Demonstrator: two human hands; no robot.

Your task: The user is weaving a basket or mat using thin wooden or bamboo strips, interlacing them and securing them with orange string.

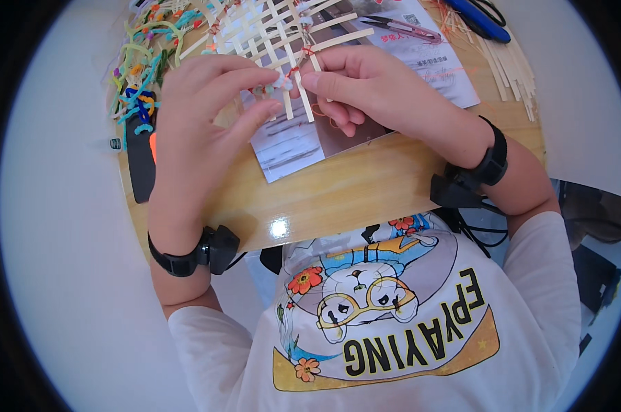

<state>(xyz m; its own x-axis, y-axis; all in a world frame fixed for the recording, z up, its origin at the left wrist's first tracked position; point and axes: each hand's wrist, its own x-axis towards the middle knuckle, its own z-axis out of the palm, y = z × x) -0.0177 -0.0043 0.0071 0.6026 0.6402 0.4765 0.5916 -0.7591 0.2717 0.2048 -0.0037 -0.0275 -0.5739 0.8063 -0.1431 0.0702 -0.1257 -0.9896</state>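
An open lattice of woven pale bamboo strips point(263, 36) lies at the top middle, with red thread tied at several crossings. My right hand point(355, 82) pinches a strip at its near right corner between thumb and curled fingers. Loose red thread hangs by those fingers. Across the corner, my left hand point(211, 103) has its thumb and index fingertips apart, close to the strip ends. A small fuzzy pale-blue and pink piece point(281, 83) sits between the two hands, next to the left fingertips. The left hand's other fingers are partly hidden.
Under the lattice lies a printed magazine point(286, 159) with thread snips point(401, 29) on it. Colourful fuzzy stems point(142, 75) are heaped at the left, beside a dark flat object point(141, 165). Loose bamboo strips point(509, 72) and a blue-handled tool point(480, 19) lie at the far right.
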